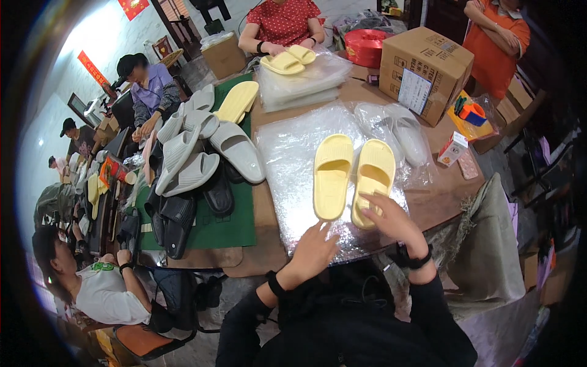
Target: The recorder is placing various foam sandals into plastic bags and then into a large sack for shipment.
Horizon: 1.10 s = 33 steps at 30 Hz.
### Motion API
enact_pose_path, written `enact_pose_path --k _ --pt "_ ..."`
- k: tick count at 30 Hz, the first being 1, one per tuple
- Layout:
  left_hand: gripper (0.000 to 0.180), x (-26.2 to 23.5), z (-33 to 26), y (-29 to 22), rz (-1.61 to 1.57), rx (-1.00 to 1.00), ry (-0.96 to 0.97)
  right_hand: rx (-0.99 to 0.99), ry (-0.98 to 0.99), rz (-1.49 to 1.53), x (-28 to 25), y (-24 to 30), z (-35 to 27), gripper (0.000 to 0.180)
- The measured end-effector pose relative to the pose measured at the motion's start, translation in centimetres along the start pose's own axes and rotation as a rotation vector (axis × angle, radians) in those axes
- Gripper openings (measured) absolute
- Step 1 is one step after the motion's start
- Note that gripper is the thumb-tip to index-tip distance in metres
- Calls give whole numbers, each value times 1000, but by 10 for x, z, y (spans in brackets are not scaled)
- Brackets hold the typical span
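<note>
A pair of yellow slippers lies on a stack of clear plastic bags (287, 177), toes pointing away from me: a left yellow slipper (332, 189) and a right yellow slipper (372, 162). My right hand (394, 221) rests at the right slipper's heel, its fingers apart and reaching over the insole. Just below the left slipper's heel is my left hand (315, 249), open, with its fingers stretched and nothing in them. Beyond the pair, grey slippers (408, 134) lie inside a clear bag.
Loose grey slippers (238, 150), black slippers (177, 223) and a yellow slipper (237, 103) pile on the green mat (235, 235) at left. A cardboard box (422, 73) and small carton (452, 148) stand right. Opposite, a person in red handles yellow slippers (287, 61). Others sit left.
</note>
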<state>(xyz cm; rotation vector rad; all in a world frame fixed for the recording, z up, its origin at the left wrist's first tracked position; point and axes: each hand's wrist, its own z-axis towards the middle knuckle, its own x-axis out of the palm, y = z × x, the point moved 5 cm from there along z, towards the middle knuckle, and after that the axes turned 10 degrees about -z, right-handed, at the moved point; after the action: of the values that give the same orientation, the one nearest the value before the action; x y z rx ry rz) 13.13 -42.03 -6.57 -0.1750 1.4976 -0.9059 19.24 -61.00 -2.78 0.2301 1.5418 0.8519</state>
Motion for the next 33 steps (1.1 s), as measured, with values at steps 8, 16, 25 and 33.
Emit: enact_pose_path --k 8,16,25,33 --pt "48 30 -9 -13 246 165 -17 214 105 -493 37 -14 116 51" --pt "61 31 -13 10 400 -156 -83 -70 -25 247 -16 22 47 40" --pt "61 16 11 26 393 19 135 56 559 469 -30 -15 -78 48" --pt "49 -8 12 45 223 176 256 -311 873 518 -9 15 -94 39"
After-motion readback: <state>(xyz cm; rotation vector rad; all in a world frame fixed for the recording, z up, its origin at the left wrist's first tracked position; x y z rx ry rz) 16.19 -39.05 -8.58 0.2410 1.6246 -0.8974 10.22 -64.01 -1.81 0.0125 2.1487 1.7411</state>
